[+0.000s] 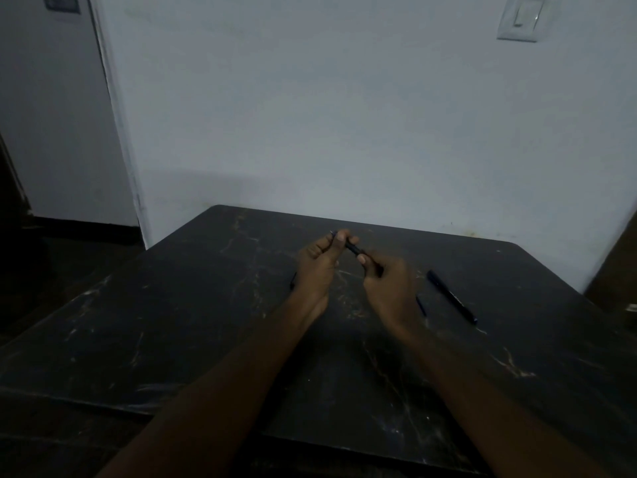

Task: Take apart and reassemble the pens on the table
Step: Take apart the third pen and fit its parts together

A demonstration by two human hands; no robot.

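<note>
Two hands, left hand (319,263) and right hand (386,281), clamp one slim dark pen (353,249) above the scratched black desk (172,322); another dark capped pen (451,296) lies untouched, so work seems early.

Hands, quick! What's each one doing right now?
Left hand: closed, fingers pinching one end of the dark pen.
Right hand: closed, gripping the other end of that same pen.
</note>
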